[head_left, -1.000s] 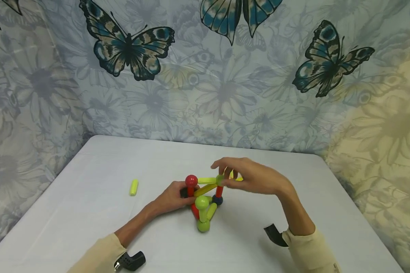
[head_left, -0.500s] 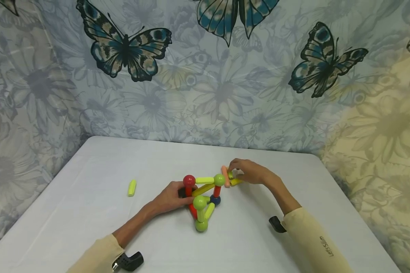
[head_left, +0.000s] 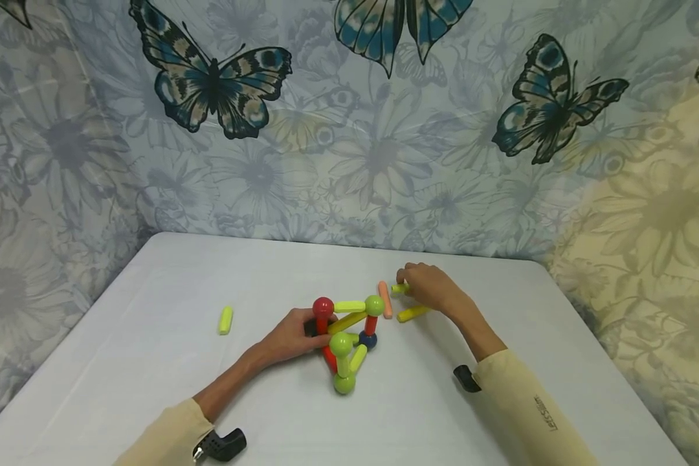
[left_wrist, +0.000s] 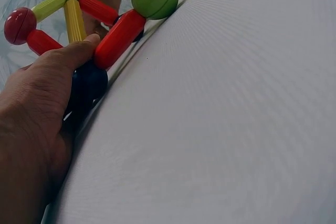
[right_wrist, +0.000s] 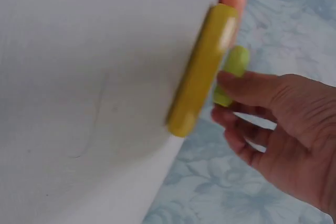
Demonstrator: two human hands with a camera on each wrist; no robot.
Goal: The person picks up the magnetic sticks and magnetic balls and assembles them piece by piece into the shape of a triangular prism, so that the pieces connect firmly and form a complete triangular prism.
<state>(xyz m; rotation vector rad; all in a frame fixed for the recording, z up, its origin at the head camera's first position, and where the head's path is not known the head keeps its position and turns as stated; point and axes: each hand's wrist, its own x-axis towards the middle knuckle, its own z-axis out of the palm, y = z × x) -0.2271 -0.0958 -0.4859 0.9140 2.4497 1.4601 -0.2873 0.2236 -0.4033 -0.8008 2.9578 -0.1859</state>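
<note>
My left hand (head_left: 294, 335) grips a magnetic ball-and-rod structure standing on the table. In the left wrist view, the thumb rests by a dark blue ball (left_wrist: 90, 81) at its base; the other fingers are mostly hidden. A red ball (head_left: 323, 307) and a green ball (head_left: 375, 305) top it, joined by a yellow-green rod (head_left: 349, 306). To the right of the structure, my right hand (head_left: 432, 286) pinches a short yellow-green rod (right_wrist: 237, 60) between thumb and fingers. Beside that hand lie a longer yellow rod (right_wrist: 202, 72) and an orange rod (head_left: 384, 299).
Another short yellow-green rod (head_left: 225, 320) lies alone on the left of the white table (head_left: 256, 272). A butterfly-patterned cloth (head_left: 378, 168) hangs behind the table's far edge. Black straps hang from both sleeves.
My right hand has left the structure's top green ball, reached right to the loose rods and taken hold of the short yellow-green one. The left hand keeps its grip, almost still.
</note>
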